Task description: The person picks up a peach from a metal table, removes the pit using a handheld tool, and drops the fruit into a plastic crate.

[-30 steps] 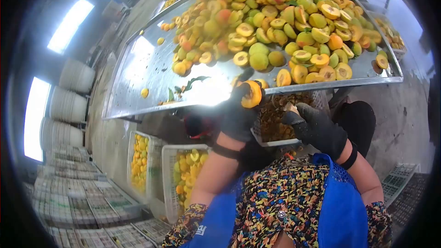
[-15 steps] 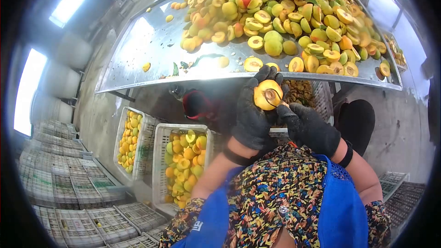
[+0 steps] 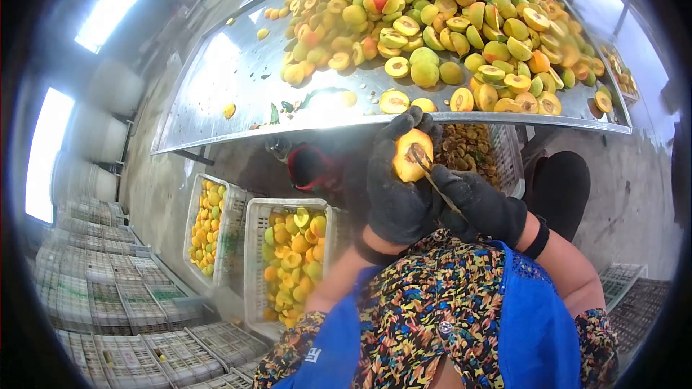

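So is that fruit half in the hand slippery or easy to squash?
Probably slippery: the fruit half has a bare cut face, though the gloved left hand wraps it. Likely soft enough to bruise, since the right hand digs a thin tool into it. Its rounded back might let it rock.

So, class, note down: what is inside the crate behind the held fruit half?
Brown fruit stones fill the crate. The left hand, its fruit half and the right hand with its blade cover the near part; the bottom is hidden.
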